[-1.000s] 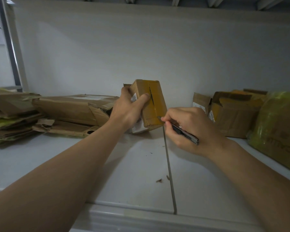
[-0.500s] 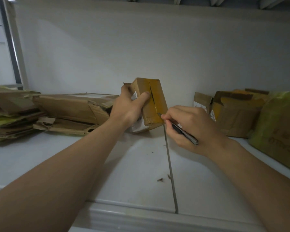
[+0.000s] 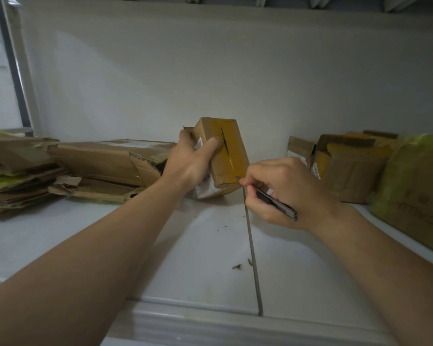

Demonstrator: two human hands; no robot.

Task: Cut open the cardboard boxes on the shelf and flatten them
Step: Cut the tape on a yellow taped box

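Your left hand (image 3: pixel 190 166) gripped the small taped box (image 3: pixel 233 158), tilted on the shelf (image 3: pixel 185 258) just right of the flattened cardboard (image 3: pixel 98 158). Your right hand (image 3: pixel 283 188) stayed curled round the knife (image 3: pixel 275 204), its tip unmoved at the slit's (image 3: pixel 225 143) lower end. Seam cut judged finished; flaps unopened, flattening pending.

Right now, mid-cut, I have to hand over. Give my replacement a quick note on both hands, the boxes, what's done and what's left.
Left hand grips the small box, tilted up on the shelf, thumb beside the slit.
Right hand holds the cutter, blade tip at the lower end of the taped seam.
Done: seam slit almost its full length; flattened cardboard lies piled on the left.
To do: finish this cut, flatten the box, then the standing boxes at right.
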